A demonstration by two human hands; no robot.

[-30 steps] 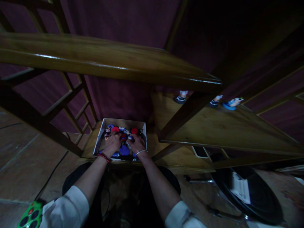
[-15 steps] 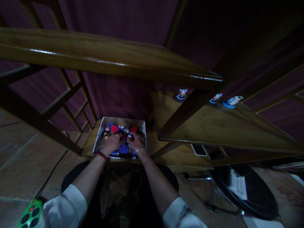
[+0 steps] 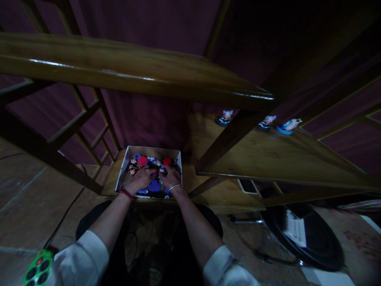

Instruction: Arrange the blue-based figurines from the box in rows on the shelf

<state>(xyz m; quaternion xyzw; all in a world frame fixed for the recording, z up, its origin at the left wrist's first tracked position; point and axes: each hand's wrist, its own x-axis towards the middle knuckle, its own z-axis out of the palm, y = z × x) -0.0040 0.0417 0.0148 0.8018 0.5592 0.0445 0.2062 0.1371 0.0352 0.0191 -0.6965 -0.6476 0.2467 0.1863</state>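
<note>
A shallow white-rimmed cardboard box holds several small figurines and round bases in red, blue and black. Both my hands reach into it. My right hand, with a pale bracelet at the wrist, has its thumb and fingers closed around a small blue-and-white figurine. Close beside it, my left hand, wearing a red bead bracelet, has its fingers bent at a small red-and-blue piece whose kind I cannot make out. Below the hands lies a blue scalloped base. Red round bases sit toward the back.
Three figurines stand on the higher wooden shelf at the right, one of them a blue figurine. A wooden rail crosses above the box. A phone lies on the lower shelf; a black stool stands at the right.
The whole view has shifted slightly to the left. My hands stay in nearly the same place in the box, with the figurine still between my right fingers.
</note>
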